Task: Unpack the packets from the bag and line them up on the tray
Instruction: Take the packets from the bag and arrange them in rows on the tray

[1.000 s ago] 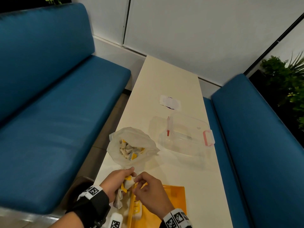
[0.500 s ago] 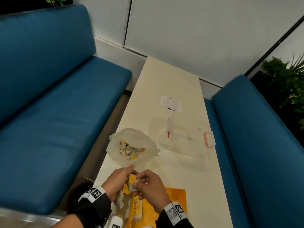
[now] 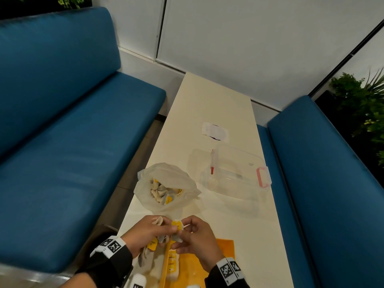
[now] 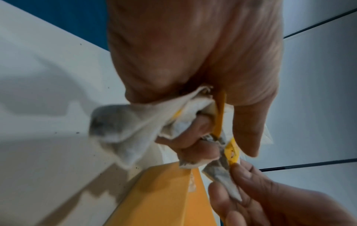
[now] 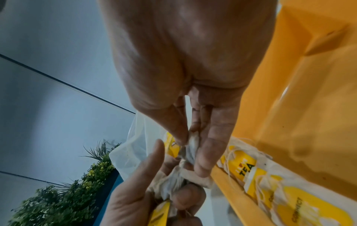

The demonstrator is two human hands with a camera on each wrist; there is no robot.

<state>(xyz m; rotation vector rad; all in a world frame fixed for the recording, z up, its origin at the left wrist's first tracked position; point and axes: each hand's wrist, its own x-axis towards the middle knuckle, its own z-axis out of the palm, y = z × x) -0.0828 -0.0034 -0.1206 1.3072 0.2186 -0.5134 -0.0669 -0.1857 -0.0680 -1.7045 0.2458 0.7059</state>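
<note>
Tea packet [image 3: 177, 229] pinched by right hand [image 3: 195, 241] fingertips over tray [image 3: 225, 248] edge; left hand [image 3: 145, 233] clutches a bunch of packets [image 4: 123, 131]. Tray holds a few packets [image 5: 270, 183]. Open bag [image 3: 166, 183] holds more. Clear box [image 3: 234, 171], cream table [image 3: 214, 104], blue benches [image 3: 72, 121].

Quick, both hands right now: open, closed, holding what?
Left hand: closed around a bunch of tea packets.
Right hand: pinching one tea packet from that bunch, above the yellow tray.
</note>
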